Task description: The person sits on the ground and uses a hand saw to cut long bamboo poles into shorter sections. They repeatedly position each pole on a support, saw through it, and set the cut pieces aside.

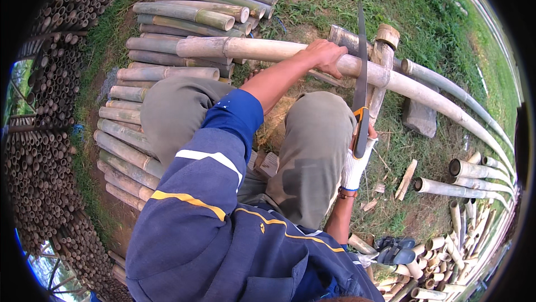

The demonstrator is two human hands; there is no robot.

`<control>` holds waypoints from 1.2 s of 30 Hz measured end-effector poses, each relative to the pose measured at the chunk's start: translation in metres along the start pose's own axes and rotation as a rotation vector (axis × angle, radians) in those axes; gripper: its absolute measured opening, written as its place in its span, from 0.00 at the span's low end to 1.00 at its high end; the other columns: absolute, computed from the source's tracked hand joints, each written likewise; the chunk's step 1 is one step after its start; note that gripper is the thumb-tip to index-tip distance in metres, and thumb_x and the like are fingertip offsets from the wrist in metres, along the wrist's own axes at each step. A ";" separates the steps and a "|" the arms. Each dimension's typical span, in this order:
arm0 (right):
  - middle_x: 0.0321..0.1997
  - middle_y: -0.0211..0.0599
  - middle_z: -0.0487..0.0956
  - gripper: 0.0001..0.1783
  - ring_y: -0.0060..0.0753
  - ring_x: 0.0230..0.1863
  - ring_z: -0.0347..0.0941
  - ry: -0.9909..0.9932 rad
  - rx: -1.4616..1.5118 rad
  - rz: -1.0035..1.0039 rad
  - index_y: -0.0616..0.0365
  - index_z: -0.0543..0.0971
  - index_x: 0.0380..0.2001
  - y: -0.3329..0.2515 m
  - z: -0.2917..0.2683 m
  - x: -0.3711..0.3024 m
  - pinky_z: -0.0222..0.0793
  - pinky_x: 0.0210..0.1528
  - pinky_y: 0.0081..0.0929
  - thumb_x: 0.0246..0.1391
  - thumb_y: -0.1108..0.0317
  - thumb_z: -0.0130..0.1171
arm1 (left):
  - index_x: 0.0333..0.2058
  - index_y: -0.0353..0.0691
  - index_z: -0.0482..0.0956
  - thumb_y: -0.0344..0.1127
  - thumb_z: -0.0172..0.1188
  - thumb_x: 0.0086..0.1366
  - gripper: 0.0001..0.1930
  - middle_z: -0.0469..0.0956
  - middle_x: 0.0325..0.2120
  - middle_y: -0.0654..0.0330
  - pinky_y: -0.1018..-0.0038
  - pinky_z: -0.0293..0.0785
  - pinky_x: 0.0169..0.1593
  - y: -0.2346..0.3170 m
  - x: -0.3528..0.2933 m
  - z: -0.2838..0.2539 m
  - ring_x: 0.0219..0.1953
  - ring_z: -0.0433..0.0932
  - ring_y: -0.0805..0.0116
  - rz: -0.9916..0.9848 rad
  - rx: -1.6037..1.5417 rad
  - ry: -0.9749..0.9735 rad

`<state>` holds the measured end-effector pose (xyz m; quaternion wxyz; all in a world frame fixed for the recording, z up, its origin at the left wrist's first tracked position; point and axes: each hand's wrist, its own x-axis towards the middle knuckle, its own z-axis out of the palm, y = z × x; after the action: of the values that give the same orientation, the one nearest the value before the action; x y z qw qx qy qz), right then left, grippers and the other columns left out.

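Note:
A long pale bamboo pole (262, 50) lies across in front of me, resting on a crossed bamboo stand (381, 95). My left hand (325, 56), bare, is closed over the top of the pole, left of the stand. In my right hand (363, 148), which wears a white knitted glove, is a handsaw (362, 73) with an orange and black handle. Its long blade points away from me and crosses the pole between my left hand and the stand. From this angle, how deep the teeth sit in the bamboo cannot be made out.
Cut bamboo lengths (184, 17) lie in rows at left. A stone block (420, 116) sits by the stand. More poles (446, 186) reach in from the right. Short offcuts (430, 268) and dark sandals (396, 250) lie lower right. Stacked bamboo (44, 173) fills the far left.

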<state>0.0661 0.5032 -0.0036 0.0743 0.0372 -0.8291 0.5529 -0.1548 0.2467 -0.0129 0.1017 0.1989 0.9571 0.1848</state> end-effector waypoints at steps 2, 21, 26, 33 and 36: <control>0.67 0.46 0.74 0.26 0.43 0.68 0.71 -0.021 -0.006 0.003 0.61 0.71 0.69 0.029 0.000 -0.021 0.62 0.75 0.41 0.70 0.75 0.58 | 0.60 0.40 0.85 0.76 0.73 0.55 0.47 0.89 0.51 0.45 0.52 0.83 0.59 -0.041 0.003 -0.013 0.54 0.88 0.43 0.013 -0.084 -0.228; 0.65 0.47 0.78 0.21 0.45 0.68 0.71 -0.075 -0.461 0.311 0.57 0.76 0.65 0.204 0.092 -0.072 0.66 0.70 0.47 0.79 0.57 0.50 | 0.61 0.37 0.83 0.71 0.58 0.75 0.39 0.90 0.49 0.52 0.59 0.86 0.52 -0.383 -0.364 -0.039 0.47 0.91 0.57 -1.442 -0.733 0.106; 0.71 0.54 0.76 0.22 0.57 0.74 0.68 -0.264 -1.043 0.207 0.52 0.76 0.67 0.289 0.187 -0.094 0.63 0.74 0.55 0.81 0.54 0.46 | 0.63 0.40 0.82 0.72 0.68 0.68 0.41 0.89 0.49 0.53 0.60 0.83 0.58 -0.395 -0.371 -0.004 0.49 0.89 0.60 -1.383 -1.156 0.559; 0.76 0.56 0.74 0.24 0.64 0.75 0.70 -0.389 -0.957 0.214 0.47 0.76 0.67 0.268 0.201 -0.092 0.62 0.74 0.63 0.83 0.49 0.42 | 0.73 0.40 0.72 0.69 0.74 0.63 0.51 0.84 0.57 0.49 0.63 0.79 0.64 -0.410 -0.395 0.010 0.54 0.85 0.60 -1.466 -1.386 0.697; 0.75 0.54 0.74 0.22 0.64 0.73 0.71 -0.339 -0.962 0.315 0.46 0.76 0.67 0.258 0.193 -0.083 0.64 0.73 0.63 0.83 0.50 0.43 | 0.74 0.38 0.72 0.67 0.71 0.67 0.48 0.83 0.60 0.51 0.64 0.78 0.65 -0.400 -0.380 0.023 0.59 0.83 0.60 -1.274 -1.374 0.667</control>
<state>0.0953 0.4226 -0.3255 -0.1361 -0.0370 -0.9848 0.1009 0.0567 -0.2460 -0.1454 0.0009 -0.5165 0.5499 0.6563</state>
